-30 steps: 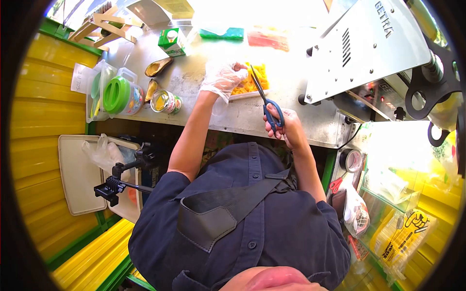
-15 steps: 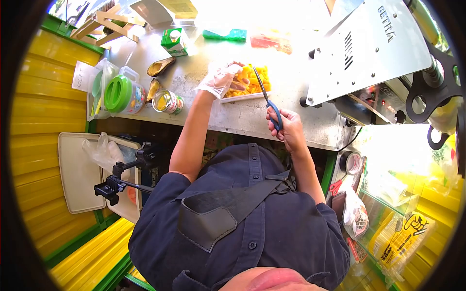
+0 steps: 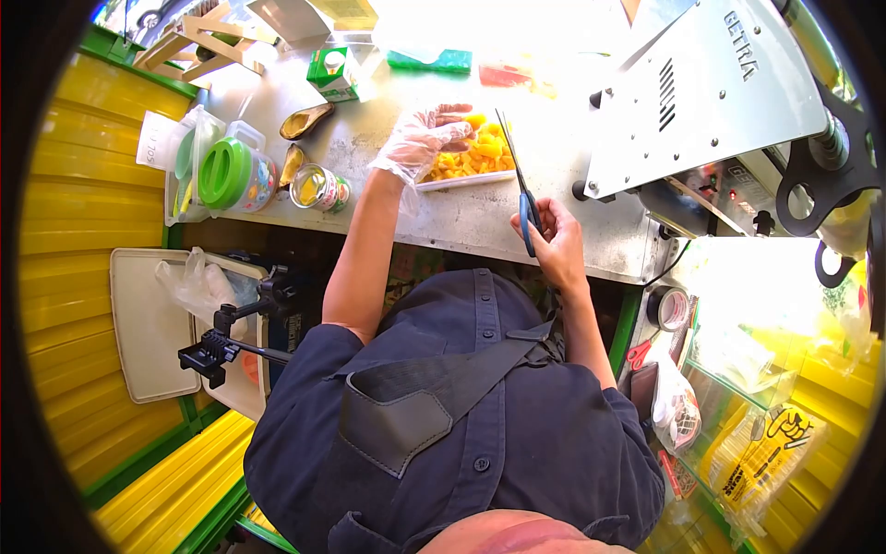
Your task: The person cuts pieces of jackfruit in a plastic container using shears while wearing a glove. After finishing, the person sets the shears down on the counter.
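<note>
My left hand point(image 3: 426, 138), in a clear plastic glove, is over the left side of a white tray point(image 3: 471, 182) of cut yellow-orange pieces point(image 3: 475, 159). Its fingers are spread, with no piece visible in its grip. To the right, my right hand point(image 3: 554, 242) has its fingers round the blue handles of the scissors point(image 3: 526, 208). The long blades point up and away, beside the tray's right edge, and look closed or nearly so.
Left on the metal table point(image 3: 369, 217) are an opened can point(image 3: 318, 187), two dark empty shells point(image 3: 305, 122), a green-lidded jug point(image 3: 226, 175) and a green-white carton point(image 3: 332, 74). A metal machine point(image 3: 701, 102) stands right. Green point(image 3: 429, 62) and red point(image 3: 505, 76) packs lie behind.
My left hand has risen slightly off the pieces and its fingers have opened out. The scissors have moved right and their blades have come together.
</note>
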The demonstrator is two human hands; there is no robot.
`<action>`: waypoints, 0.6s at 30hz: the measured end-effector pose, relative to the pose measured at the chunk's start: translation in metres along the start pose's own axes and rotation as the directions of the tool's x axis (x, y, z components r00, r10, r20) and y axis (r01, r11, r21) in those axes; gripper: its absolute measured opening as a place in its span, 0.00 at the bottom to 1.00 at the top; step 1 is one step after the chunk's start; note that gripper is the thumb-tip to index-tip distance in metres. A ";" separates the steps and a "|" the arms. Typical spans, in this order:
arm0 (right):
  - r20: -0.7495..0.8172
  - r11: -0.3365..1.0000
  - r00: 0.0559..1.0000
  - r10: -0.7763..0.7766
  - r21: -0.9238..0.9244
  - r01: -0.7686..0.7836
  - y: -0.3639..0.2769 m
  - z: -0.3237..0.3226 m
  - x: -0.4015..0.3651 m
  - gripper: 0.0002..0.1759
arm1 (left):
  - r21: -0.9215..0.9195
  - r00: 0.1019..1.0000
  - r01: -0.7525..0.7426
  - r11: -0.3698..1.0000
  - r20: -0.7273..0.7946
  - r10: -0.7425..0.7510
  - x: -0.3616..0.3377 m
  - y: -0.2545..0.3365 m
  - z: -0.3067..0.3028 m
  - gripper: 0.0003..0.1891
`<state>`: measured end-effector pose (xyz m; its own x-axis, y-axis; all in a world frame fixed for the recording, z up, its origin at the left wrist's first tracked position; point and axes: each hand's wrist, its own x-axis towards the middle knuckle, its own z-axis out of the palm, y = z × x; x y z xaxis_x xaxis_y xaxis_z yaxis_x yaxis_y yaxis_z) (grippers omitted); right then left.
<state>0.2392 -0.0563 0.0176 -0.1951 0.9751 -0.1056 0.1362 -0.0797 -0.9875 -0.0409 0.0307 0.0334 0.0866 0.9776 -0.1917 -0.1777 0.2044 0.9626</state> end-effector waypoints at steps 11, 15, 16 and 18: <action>0.035 0.864 0.987 -0.157 -0.479 0.155 -0.014 0.001 0.004 0.20 | -0.036 0.968 0.074 0.997 0.244 -0.063 -0.007 0.012 -0.001 0.29; 0.026 0.856 0.975 -0.222 -0.473 0.208 -0.006 0.001 0.007 0.28 | 0.029 0.958 0.105 0.994 0.264 -0.109 -0.002 0.005 -0.002 0.27; 0.027 0.856 0.974 -0.223 -0.474 0.209 -0.004 0.000 0.007 0.28 | 0.028 0.958 0.104 0.994 0.264 -0.108 0.000 0.003 -0.003 0.27; 0.027 0.866 0.981 -0.191 -0.465 0.182 -0.003 -0.001 0.008 0.26 | 0.084 0.965 0.063 0.995 0.250 -0.082 0.001 0.004 -0.002 0.24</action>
<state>0.2379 -0.0483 0.0203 -0.2441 0.9663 0.0819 0.5343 0.2045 -0.8202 -0.0434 0.0328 0.0371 0.3429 0.9143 -0.2157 -0.0894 0.2604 0.9614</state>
